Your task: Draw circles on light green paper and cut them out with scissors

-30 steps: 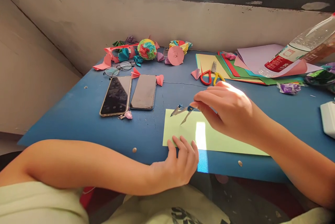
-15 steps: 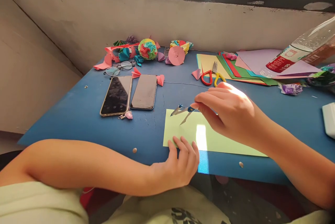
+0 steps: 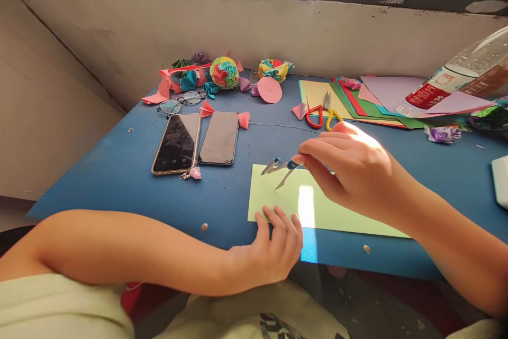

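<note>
Right hand (image 3: 349, 162) arched, fingers pinching a blue-and-silver metal drawing compass (image 3: 292, 165), legs spread over a rectangular pale-green paper sheet (image 3: 339, 216) on the blue surface (image 3: 103, 175). Left hand (image 3: 273, 252): fingers loosely apart, tips at sheet's near edge. Round pink paper disc (image 3: 270, 90) at back tipped flatter than earlier.

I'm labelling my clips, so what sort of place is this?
Probably a papercraft corner: colored paper sheets and scissors with red and yellow handles on a blue table, plus a drawing compass in the right hand.
</note>
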A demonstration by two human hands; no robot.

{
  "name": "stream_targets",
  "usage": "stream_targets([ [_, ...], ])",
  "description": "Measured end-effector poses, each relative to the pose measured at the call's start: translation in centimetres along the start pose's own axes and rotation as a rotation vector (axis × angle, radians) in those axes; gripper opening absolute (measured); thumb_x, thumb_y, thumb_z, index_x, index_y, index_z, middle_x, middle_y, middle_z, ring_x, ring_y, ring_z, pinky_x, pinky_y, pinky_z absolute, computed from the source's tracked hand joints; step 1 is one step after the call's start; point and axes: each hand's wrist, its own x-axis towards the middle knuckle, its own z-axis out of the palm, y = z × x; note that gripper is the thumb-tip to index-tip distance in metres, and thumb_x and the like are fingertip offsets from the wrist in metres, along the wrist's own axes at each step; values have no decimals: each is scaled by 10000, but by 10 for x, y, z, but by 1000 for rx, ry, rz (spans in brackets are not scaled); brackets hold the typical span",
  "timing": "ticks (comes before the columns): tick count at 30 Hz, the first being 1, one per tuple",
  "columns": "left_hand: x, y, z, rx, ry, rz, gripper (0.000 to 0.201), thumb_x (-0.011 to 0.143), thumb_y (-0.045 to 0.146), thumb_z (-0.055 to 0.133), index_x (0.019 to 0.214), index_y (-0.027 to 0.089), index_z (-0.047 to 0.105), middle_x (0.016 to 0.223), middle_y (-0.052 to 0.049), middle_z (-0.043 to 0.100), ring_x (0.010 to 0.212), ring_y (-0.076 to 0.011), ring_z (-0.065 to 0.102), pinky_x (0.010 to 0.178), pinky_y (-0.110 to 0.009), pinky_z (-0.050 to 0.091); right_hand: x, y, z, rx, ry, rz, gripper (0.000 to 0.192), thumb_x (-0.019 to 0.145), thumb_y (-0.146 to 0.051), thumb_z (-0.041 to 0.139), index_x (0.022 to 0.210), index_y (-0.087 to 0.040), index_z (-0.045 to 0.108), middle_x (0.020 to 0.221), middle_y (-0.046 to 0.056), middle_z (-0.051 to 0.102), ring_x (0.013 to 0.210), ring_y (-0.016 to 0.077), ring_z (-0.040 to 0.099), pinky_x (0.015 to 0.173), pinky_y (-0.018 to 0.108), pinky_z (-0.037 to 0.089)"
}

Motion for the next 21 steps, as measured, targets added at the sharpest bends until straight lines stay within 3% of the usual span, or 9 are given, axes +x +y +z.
stream_targets([
  [11,0,-1,3,2,54,5,360,849,335,522,1120,108,593,940,-128,671,815,-239,638,648,-359,542,3,0,0,-21,12,-17,243,917,-186,416,681,-164,473,516,-38,420,470,102,297,627,289,305],
  [21,0,-1,5,13,83,8,368,846,338,535,1104,84,598,918,-134,666,801,-244,641,644,-367,538,1,0,0,-50,-3,-6,234,917,-184,423,693,-160,489,527,-15,487,464,110,361,626,303,335],
])
